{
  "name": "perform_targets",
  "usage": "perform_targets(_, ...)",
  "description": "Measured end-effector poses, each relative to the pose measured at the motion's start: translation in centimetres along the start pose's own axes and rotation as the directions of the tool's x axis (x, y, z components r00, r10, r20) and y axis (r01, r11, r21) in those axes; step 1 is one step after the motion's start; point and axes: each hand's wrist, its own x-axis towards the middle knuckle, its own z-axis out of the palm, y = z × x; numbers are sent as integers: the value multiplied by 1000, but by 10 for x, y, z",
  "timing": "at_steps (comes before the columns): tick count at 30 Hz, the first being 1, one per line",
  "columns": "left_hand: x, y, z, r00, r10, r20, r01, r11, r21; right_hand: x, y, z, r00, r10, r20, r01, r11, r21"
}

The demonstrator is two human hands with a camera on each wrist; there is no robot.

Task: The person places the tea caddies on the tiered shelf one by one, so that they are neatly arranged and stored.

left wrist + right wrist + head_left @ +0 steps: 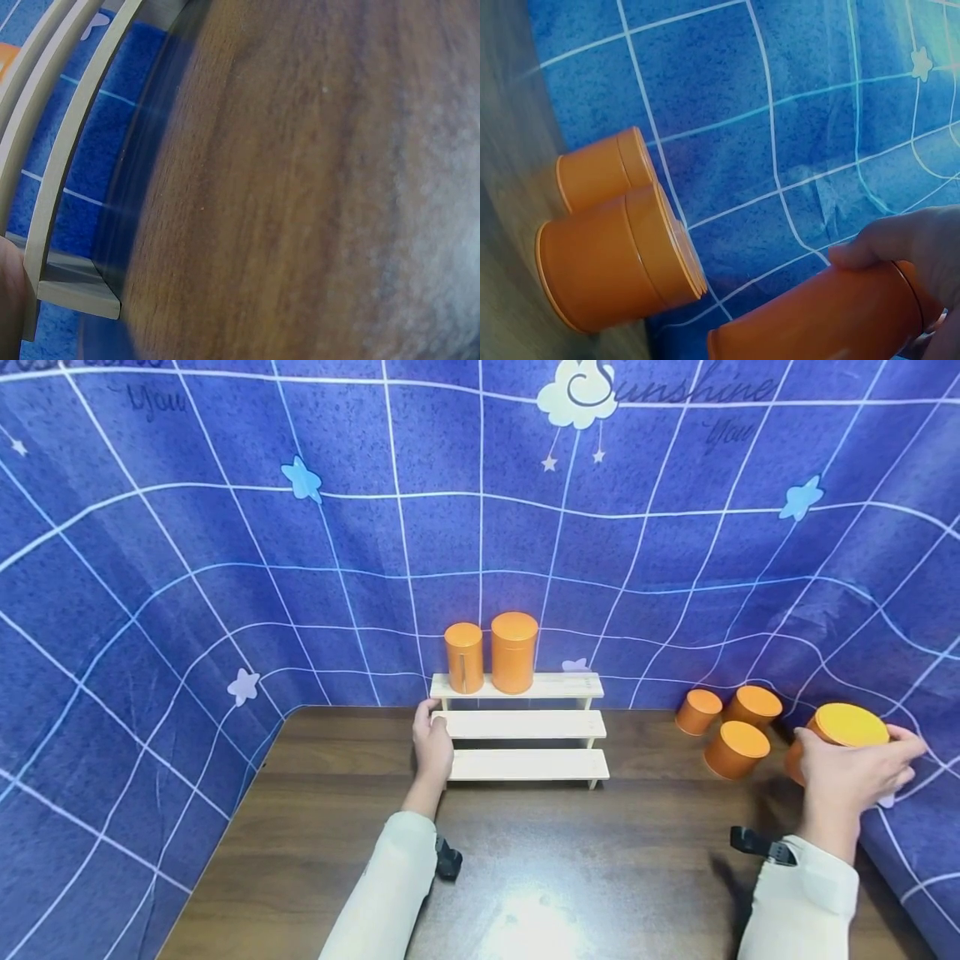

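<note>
While left fingers [425,710] on rack [525,724], canister [851,724] in right fingers [903,747]

Orange cylindrical canisters [513,653], a pale wooden three-tier rack [529,764], brown wood-grained bench [322,827]; blue fabric backdrop [517,539], white-gridded with stars.
</note>
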Motion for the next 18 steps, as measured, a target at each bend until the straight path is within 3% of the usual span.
perform_targets(5, -1, 2, 0, 1000, -2, 5, 2, 1000, -6, -3, -3, 1, 999, -34, -6, 34, 999, 28)
perform_targets(12, 0, 1, -1, 1000, 0, 7, 0, 1000, -23, -6, -3, 7, 985, -163, -46, 166, 985, 46)
perform_targets(18, 0, 0, -1, 1000, 0, 5, 0, 1000, -19, -9, -9, 7, 986, -165, -25, 167, 972, 167)
